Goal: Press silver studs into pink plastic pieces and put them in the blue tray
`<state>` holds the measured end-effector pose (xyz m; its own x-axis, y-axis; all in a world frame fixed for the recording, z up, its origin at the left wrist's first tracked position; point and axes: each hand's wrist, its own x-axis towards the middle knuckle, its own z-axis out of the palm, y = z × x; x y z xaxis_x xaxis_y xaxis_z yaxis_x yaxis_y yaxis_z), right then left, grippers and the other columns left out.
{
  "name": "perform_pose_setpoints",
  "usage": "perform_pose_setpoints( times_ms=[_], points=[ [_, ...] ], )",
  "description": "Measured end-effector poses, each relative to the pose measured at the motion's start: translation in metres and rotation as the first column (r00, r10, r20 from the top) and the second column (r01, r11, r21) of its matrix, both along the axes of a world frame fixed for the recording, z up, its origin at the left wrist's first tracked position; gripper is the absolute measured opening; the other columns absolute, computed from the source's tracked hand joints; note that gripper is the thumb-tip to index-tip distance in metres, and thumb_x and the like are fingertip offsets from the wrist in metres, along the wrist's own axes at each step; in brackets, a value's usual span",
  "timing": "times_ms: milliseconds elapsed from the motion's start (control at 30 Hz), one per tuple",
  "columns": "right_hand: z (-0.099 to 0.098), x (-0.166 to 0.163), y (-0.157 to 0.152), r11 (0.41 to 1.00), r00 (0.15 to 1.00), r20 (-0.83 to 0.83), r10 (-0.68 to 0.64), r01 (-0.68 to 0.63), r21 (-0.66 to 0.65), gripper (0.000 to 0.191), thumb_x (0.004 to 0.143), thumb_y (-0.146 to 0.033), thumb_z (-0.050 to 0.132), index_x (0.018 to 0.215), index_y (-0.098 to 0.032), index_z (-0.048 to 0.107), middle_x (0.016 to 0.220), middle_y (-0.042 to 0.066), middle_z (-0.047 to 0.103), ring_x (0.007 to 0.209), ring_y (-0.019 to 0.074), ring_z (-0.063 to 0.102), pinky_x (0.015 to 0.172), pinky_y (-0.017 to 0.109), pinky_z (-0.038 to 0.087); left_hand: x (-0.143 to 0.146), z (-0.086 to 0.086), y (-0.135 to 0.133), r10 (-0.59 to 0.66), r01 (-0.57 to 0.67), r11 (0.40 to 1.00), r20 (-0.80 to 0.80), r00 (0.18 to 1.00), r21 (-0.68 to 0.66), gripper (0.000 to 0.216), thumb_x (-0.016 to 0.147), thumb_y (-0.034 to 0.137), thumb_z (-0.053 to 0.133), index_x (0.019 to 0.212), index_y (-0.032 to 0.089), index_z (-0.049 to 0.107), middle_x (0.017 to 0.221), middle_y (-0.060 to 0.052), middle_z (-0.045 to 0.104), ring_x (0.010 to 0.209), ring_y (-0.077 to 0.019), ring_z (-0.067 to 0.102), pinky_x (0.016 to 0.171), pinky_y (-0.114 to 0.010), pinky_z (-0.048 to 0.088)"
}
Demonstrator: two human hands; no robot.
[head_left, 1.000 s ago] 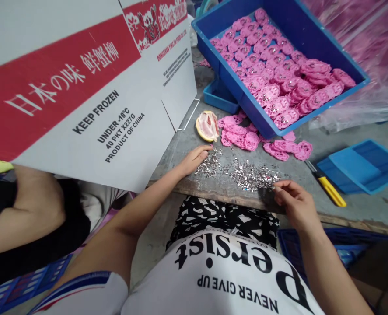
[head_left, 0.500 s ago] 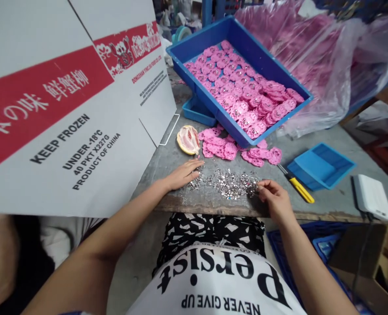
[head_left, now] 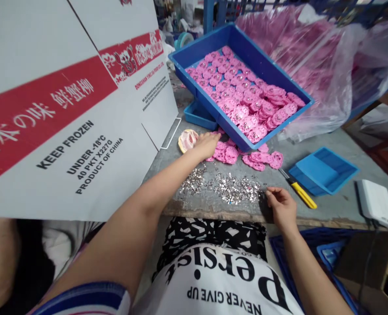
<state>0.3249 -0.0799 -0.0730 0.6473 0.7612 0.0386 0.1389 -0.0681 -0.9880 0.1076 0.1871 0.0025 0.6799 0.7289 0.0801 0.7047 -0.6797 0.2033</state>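
My left hand (head_left: 207, 145) reaches forward and lies on a loose pile of pink flower-shaped pieces (head_left: 228, 153) on the grey table, its fingers curled over them. My right hand (head_left: 281, 204) rests at the table's near edge, fingers pinched together at the right end of a scatter of small silver sequins (head_left: 226, 189). What the right fingers hold is too small to make out. A tilted blue tray (head_left: 210, 54) behind the pile holds many more pink pieces (head_left: 246, 96).
A large white and red cardboard box (head_left: 65, 109) stands at the left. A peeled fruit piece (head_left: 187, 140) lies by the left hand. A yellow-handled knife (head_left: 300, 192), a small blue tray (head_left: 323, 170) and a white device (head_left: 375, 203) lie at the right. Plastic bags (head_left: 328, 57) of pink pieces sit behind.
My left hand has left the sequins and moved forward onto the loose pink pieces. My right hand has stayed near the right end of the sequins.
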Motion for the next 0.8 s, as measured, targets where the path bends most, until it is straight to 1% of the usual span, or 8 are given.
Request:
perform_pose_setpoints(
  times_ms=[67,167,367,467,567,667,733,800],
  points=[
    [-0.002,0.001,-0.001,1.000,1.000,0.006,-0.016,0.016,-0.006,0.040,0.067,-0.051,0.079,0.086,-0.018,0.068,0.056,-0.006,0.051,0.051,0.0100,0.041,0.049,0.024,0.032,0.011,0.001,0.010,-0.017,0.015,0.999,-0.079,0.997,-0.031,0.051,0.090,0.003,0.043,0.137,0.012,0.062,0.135,-0.021,0.067,0.131,-0.0341,0.057,0.112,-0.055,0.037],
    [-0.008,0.003,0.000,1.000,1.000,0.023,-0.008,0.008,0.001,0.042,0.067,-0.054,0.079,0.085,-0.018,0.069,0.059,-0.004,0.055,0.053,0.0111,0.043,0.050,0.025,0.033,0.010,0.000,0.015,-0.048,0.044,0.999,-0.148,0.988,-0.027,0.043,0.089,0.006,0.048,0.125,0.017,0.070,0.131,-0.018,0.069,0.127,-0.0321,0.060,0.111,-0.052,0.037],
    [-0.013,0.003,0.004,0.999,1.000,0.020,0.024,-0.025,0.027,0.046,0.065,-0.059,0.080,0.082,-0.018,0.069,0.064,0.000,0.060,0.056,0.0124,0.045,0.051,0.026,0.033,-0.004,0.005,0.018,-0.072,0.077,0.997,-0.154,0.985,0.027,0.040,0.093,0.013,0.050,0.126,0.019,0.071,0.130,-0.016,0.070,0.126,-0.0305,0.060,0.105,-0.044,0.040],
    [-0.009,0.002,0.005,0.999,1.000,0.019,0.023,-0.024,0.021,0.045,0.064,-0.059,0.080,0.080,-0.018,0.069,0.063,-0.001,0.059,0.056,0.0124,0.044,0.051,0.026,0.032,-0.008,0.018,0.010,-0.037,0.043,0.997,-0.095,0.995,0.062,0.046,0.098,0.017,0.044,0.140,0.017,0.061,0.132,-0.018,0.068,0.122,-0.0307,0.062,0.102,-0.043,0.043],
    [-0.006,0.001,0.005,0.999,0.999,0.005,0.032,-0.032,0.023,0.046,0.063,-0.059,0.081,0.080,-0.018,0.069,0.063,-0.001,0.059,0.055,0.0125,0.043,0.051,0.026,0.031,-0.013,0.037,-0.009,0.004,-0.002,0.994,-0.024,1.000,0.110,0.056,0.103,0.023,0.035,0.158,0.018,0.040,0.137,-0.019,0.064,0.122,-0.0316,0.060,0.103,-0.046,0.042],
    [-0.001,-0.001,0.006,0.999,1.000,-0.014,0.024,-0.023,0.030,0.048,0.058,-0.060,0.083,0.078,-0.018,0.070,0.063,0.000,0.060,0.055,0.0122,0.043,0.051,0.026,0.032,-0.026,0.057,-0.043,0.000,-0.005,0.992,0.038,0.999,0.123,0.056,0.105,0.031,0.030,0.162,0.028,0.035,0.127,-0.014,0.068,0.117,-0.0303,0.060,0.103,-0.047,0.042],
    [0.005,-0.003,0.006,0.999,0.999,-0.047,0.013,-0.012,0.034,0.049,0.055,-0.060,0.085,0.076,-0.018,0.070,0.062,0.000,0.059,0.054,0.0117,0.041,0.051,0.026,0.031,-0.038,0.067,-0.069,-0.040,0.035,0.999,0.137,0.990,0.037,0.056,0.105,0.034,0.031,0.161,0.030,0.037,0.120,-0.013,0.068,0.112,-0.0297,0.061,0.103,-0.048,0.043],
    [0.013,-0.009,0.005,0.999,0.995,-0.093,0.020,-0.016,0.040,0.049,0.054,-0.059,0.086,0.076,-0.018,0.070,0.061,-0.001,0.058,0.053,0.0114,0.040,0.050,0.026,0.030,-0.053,0.071,-0.096,-0.055,0.086,0.989,0.245,0.968,-0.120,0.057,0.105,0.039,0.031,0.161,0.030,0.036,0.129,-0.014,0.065,0.117,-0.0307,0.061,0.107,-0.050,0.043]
  ],
)
